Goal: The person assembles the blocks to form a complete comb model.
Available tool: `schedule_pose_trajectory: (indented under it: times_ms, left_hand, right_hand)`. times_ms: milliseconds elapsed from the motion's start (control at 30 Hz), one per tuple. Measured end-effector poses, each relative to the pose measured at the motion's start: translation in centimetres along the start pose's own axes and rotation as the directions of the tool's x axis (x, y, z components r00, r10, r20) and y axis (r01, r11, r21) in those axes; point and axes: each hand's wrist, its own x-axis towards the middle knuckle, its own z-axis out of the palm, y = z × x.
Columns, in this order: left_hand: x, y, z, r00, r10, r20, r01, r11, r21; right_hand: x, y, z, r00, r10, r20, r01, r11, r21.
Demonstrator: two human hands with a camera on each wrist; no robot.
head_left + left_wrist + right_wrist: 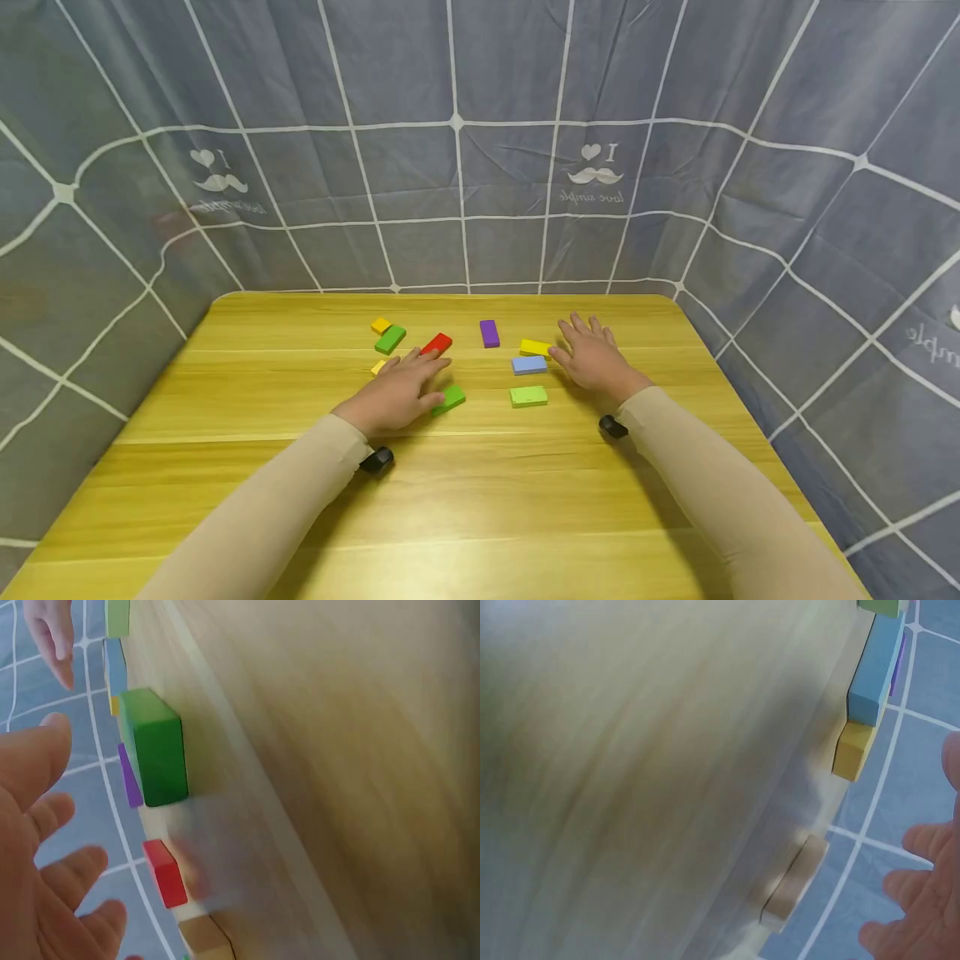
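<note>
My left hand (397,392) hovers over the table, fingers spread and holding nothing. Beside its thumb lies a green block (452,399), which stands large in the left wrist view. A red block (438,342) is just past its fingertips, and a yellow block (377,367) is partly hidden behind the hand. My right hand (596,360) is spread too, with nothing in its grasp. Its thumb is nearest a yellow block (533,347); a blue block (529,365) and a light green block (528,397) lie nearby. A beige block (793,883), seen in the right wrist view, is hidden in the head view.
A purple block (490,333) lies at the middle back. Another green block (390,339) and an orange-yellow block (381,326) sit at the back left. A grey curtain (495,167) with white lines surrounds the wooden table (480,517) at the back and sides.
</note>
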Motion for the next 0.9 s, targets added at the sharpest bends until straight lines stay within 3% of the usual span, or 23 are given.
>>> schedule_pose_trajectory:
  times_ms: [233,567,900]
  left_hand:
    - [0.2,0.5,0.7,0.997,0.054,0.05,-0.052,0.998,-0.026]
    - [0.1,0.6,1.5,0.994,-0.014,0.11,0.02,0.998,-0.054]
    - [-0.1,1.0,1.6,0.994,-0.05,0.099,0.056,0.997,-0.058]
  right_hand:
    - [0.5,-0.3,0.1,1.0,-0.012,0.025,0.011,1.0,0.017]
    - [1.1,-1.2,0.3,0.999,-0.039,0.033,0.039,0.999,0.001]
    - [2.3,-2.2,0.5,0.995,-0.091,0.03,0.091,0.996,0.01]
